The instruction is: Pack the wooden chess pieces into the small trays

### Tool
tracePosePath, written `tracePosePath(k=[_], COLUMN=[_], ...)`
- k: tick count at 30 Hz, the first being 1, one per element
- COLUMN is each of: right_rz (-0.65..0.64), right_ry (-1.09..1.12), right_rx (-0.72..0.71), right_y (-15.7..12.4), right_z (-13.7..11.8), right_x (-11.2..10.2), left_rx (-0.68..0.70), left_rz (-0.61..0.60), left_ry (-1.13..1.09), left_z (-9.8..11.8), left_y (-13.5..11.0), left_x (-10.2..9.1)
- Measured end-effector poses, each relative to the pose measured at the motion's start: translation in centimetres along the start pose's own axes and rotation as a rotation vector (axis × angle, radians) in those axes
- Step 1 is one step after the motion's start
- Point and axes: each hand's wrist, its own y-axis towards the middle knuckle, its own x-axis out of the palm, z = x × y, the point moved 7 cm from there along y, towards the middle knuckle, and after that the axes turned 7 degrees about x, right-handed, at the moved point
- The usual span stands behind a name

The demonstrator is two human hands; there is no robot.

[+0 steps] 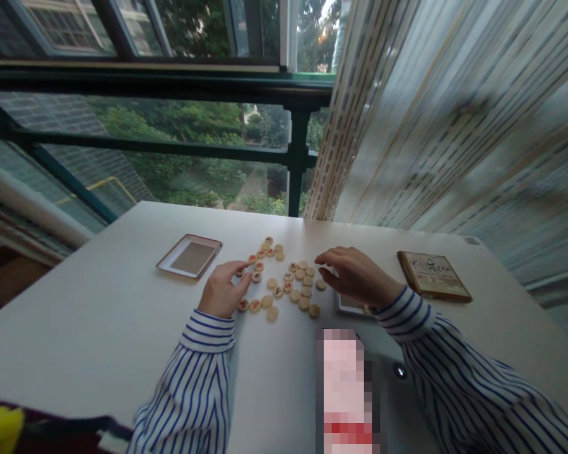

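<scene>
Round wooden Chinese chess pieces (288, 286) lie scattered over the middle of the white table (99, 315). Some show red or black characters; others look blank on top. My left hand (221, 291) reaches in at the left side of the pieces, thumb and forefinger parted around a dark-marked piece (240, 272). Whether it touches that piece I cannot tell. At the right of the group, my right hand (353, 271) hovers with fingers bent and the thumb apart, nearest to a blank piece (320, 285). Nothing shows between its fingers.
A shallow open box part (189, 256) lies at the left. Another tray (350, 307) sits partly under my right forearm. A flat decorated box (434, 276) rests at the right. A blurred-out phone-like object (343, 378) is in front; window and curtain stand behind.
</scene>
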Motion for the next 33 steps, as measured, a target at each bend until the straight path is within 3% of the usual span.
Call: tracePosePath(k=[6, 15, 33], right_rz=[-0.100, -0.144, -0.164], right_ry=[-0.003, 0.010, 0.023], right_rx=[-0.046, -0.084, -0.090], right_y=[2.2, 4.6, 4.6], right_z=[-2.5, -5.1, -5.1], right_x=[1.9, 4.6, 5.6], left_rx=[0.093, 0.094, 0.046], left_rz=[-0.042, -0.131, -0.137], left_ry=[0.052, 0.133, 0.185], left_z=[-0.3, 0.2, 0.1], left_y=[-0.7, -0.5, -0.4], left_x=[1.4, 2.6, 3.2])
